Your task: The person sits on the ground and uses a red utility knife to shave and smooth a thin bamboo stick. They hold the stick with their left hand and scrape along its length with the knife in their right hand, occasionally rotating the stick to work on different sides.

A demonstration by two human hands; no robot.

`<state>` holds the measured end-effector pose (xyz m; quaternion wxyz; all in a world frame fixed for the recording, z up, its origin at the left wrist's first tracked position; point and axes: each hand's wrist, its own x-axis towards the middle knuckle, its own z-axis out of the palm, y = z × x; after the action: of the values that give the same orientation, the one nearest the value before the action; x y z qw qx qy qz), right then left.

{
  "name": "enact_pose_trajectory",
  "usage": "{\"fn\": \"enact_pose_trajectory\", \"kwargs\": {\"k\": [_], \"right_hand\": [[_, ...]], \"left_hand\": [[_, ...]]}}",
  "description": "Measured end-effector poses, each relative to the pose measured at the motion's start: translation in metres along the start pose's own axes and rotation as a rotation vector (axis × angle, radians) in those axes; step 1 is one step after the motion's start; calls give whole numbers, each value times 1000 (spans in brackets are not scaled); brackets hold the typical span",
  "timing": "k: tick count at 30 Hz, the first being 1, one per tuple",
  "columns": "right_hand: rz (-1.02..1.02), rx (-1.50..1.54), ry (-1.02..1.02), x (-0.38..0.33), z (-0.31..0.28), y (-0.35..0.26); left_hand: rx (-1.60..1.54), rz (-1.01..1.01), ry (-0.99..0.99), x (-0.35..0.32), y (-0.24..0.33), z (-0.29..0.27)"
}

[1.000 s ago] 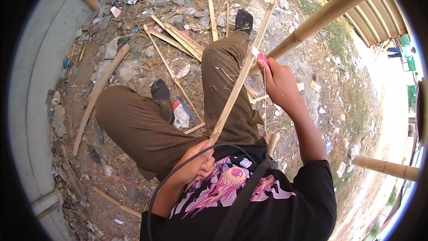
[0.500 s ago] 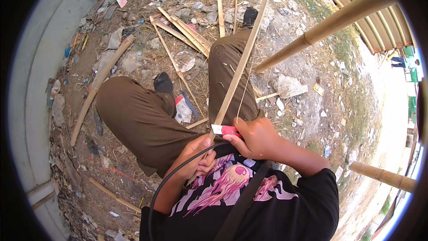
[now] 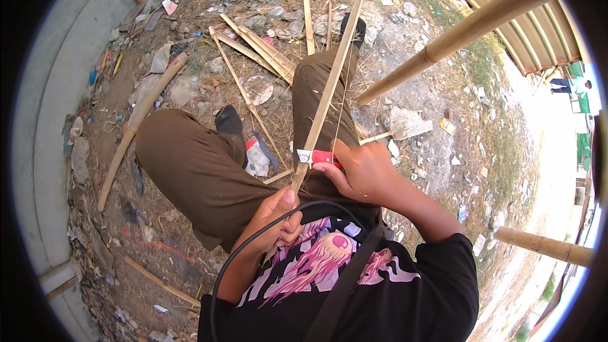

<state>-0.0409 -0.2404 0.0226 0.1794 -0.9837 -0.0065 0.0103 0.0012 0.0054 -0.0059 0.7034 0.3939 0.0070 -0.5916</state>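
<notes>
"What's changed?"

"My right grip (image 3: 367, 173), clenched around the red knife (image 3: 323, 157), has shifted its blade (image 3: 304, 156) up the pale strip (image 3: 329, 92), clear of my left grip (image 3: 274, 220); half a second ago they nearly met. Shaving seems under way."

"And the strip?"

"My left grip grasps its lower part, mid-frame; it slants toward the top edge."

a grey wall (image 3: 44, 126) borders the littered ground (image 3: 456, 92).

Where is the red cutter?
Head view, just right of centre: the red cutter is in the right hand, its blade over the bamboo strip, beyond the left hand.
</notes>
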Motion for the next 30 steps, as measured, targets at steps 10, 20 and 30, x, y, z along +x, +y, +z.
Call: {"fn": "enact_pose_trajectory", "kwargs": {"k": [10,20,30], "right_hand": [[357,272,433,28,-72,74],[-225,254,-27,-39,11,-17],[-36,168,-85,-24,8,-19]], "left_hand": [[1,-37,-5,-3,-6,3],[25,31,40,-3,0,2],[49,68,54,-3,-2,3]]}}
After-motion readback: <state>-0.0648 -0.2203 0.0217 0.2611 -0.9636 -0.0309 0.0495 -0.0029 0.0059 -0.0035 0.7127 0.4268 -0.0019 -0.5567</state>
